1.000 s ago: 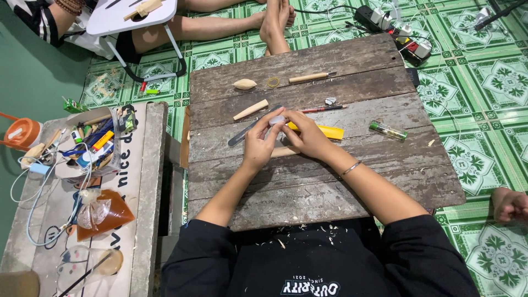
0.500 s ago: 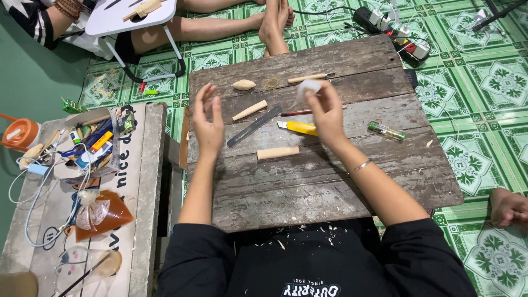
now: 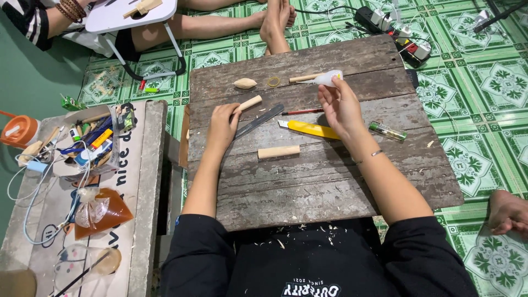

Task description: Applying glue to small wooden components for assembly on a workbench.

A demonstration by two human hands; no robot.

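Observation:
My left hand rests on the weathered wooden board and grips the near end of a tapered wooden stick. A grey metal file lies just right of that hand. My right hand is raised above the board, palm up, pinching a small clear squeeze bottle with its nozzle pointing left. Under that hand lie a red pencil and a yellow utility knife. A short wooden block lies between my forearms.
An oval wooden piece, a rubber band and a wood-handled tool lie at the board's far side; a small glass vial at right. A cluttered low table stands left. Another person's legs and a power strip lie beyond.
My hands parted from the middle of the board. The right hand lifted the small bottle up and right; the left hand swung out, then came down onto the tapered stick.

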